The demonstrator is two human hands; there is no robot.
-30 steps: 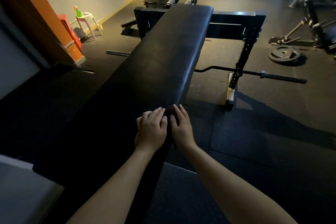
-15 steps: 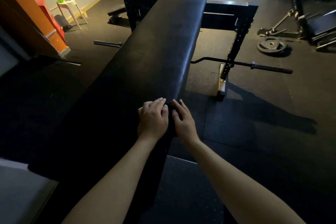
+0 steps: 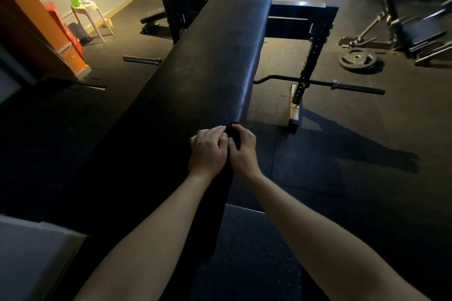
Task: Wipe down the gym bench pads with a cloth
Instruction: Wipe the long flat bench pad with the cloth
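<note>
Both bare forearms reach in from the near edge and meet at the right edge of the long black bench pad, about halfway along what shows of it. The left hand lies palm down on the pad with its fingers loosely bent and its fingertips against the cloth. Whether it grips the cloth or only rests there cannot be told. The right hand sits just beside it, touching it, at the pad's right edge, with thumb and curved fingers wrapped round the cloth. The cloth is a small dark reddish bundle, mostly hidden between the two hands, and only a bit of it peeks out at the fingertips.

Below the arms a studded black floor plate lies by the pad's right side, and a pale grey surface fills the near left corner.

The pad runs away and slightly rightward to its rounded far end, which sits over a black steel frame. A curled barbell lies on the floor, passing under the pad, with its other end showing on the left. Further right a weight plate lies flat on the rubber floor, near other dark machines. At the far left, by the wall, a white stool carries a green spray bottle, next to an orange pillar
</note>
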